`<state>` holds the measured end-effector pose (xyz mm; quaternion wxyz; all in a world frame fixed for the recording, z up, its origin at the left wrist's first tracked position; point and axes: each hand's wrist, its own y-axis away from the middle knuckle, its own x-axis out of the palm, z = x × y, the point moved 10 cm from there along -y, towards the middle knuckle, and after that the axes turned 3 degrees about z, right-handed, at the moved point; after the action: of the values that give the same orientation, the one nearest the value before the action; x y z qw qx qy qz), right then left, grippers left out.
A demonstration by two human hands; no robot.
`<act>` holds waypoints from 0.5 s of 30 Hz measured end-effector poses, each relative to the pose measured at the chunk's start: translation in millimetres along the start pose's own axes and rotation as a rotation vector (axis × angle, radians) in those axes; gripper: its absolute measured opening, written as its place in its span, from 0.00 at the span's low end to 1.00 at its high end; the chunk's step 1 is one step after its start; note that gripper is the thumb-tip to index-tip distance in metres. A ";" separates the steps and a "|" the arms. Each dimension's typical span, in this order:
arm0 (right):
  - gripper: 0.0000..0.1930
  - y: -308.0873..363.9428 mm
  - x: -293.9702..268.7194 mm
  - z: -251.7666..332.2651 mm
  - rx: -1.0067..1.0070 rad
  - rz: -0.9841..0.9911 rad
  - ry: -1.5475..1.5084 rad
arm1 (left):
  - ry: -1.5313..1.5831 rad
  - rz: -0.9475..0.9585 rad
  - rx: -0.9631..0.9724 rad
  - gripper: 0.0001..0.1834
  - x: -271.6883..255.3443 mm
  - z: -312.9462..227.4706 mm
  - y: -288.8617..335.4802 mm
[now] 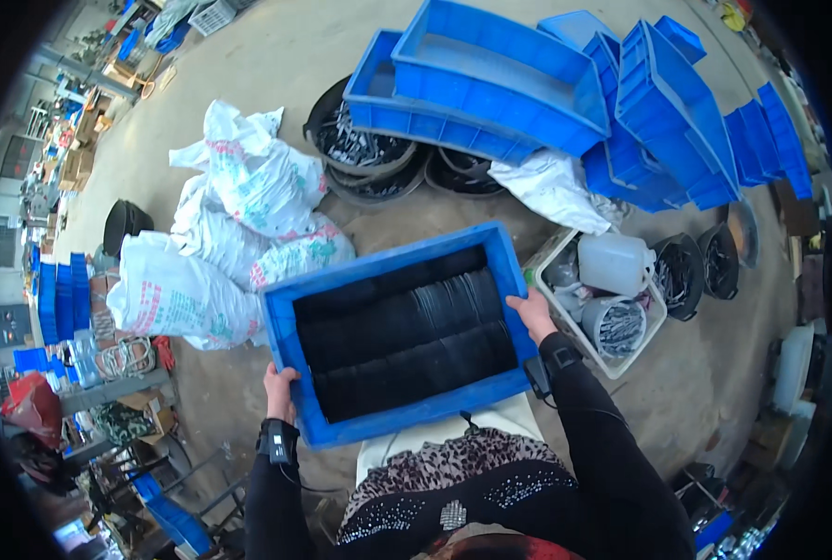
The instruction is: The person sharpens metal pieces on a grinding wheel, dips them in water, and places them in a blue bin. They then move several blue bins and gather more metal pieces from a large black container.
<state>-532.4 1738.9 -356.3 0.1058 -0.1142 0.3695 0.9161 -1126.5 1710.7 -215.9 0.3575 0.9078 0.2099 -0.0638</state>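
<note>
Bearing red print (152,301), white sacks (262,177) lie near the held crate (425,409).

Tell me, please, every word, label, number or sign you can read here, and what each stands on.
White sacks: red and green print, too small and blurred to read.
Black left-wrist device: white marking, too small to read.
Blue crate: no text that I can make out.

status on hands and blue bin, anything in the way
Left hand and right hand gripping opposite ends of blue bin. Bin loaded with rows of black pieces. White crate close beside right hand, possible snag.
</note>
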 end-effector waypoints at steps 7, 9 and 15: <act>0.18 -27.5 -36.2 20.1 -0.029 -0.116 0.099 | 0.069 0.148 0.010 0.15 61.7 20.3 -49.5; 0.18 -44.3 -31.1 4.6 0.004 -0.062 0.024 | 0.022 0.132 -0.051 0.15 78.0 38.5 -81.9; 0.20 -101.3 -14.0 -64.3 0.114 -0.086 0.014 | 0.012 0.169 -0.110 0.17 121.5 78.4 -170.9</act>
<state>-482.5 1763.6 -463.5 0.1487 -0.1301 0.4168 0.8873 -1086.9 1810.7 -412.2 0.4096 0.9016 0.1380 -0.0161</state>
